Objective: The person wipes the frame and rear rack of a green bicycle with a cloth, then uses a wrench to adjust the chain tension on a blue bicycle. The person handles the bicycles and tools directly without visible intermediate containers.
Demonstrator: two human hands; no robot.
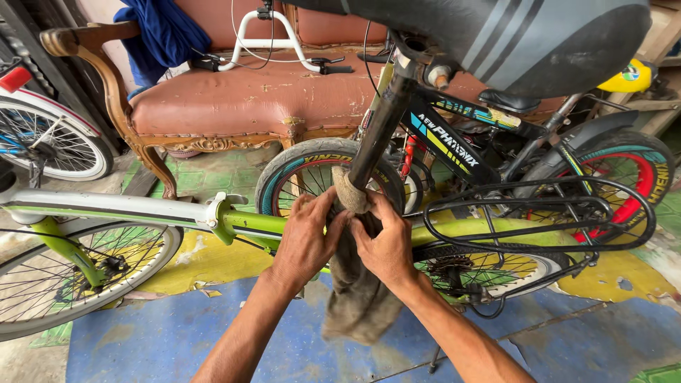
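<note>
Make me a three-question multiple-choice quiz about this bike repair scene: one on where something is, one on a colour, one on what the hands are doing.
1. Where does the white handlebar lie?
A. On the sofa seat
B. On the floor
C. On the rear rack

2. What colour is the folding bike frame in front?
A. Red
B. Lime green and white
C. Black

3. What are the two hands doing?
A. Hanging free
B. Pumping a tyre
C. Pressing a rag around the seat post

Answers:
1 A, it rests on the worn brown sofa.
2 B, the tubes show green and white.
3 C, the left hand and right hand grip the grey rag at the black seat post.
</note>
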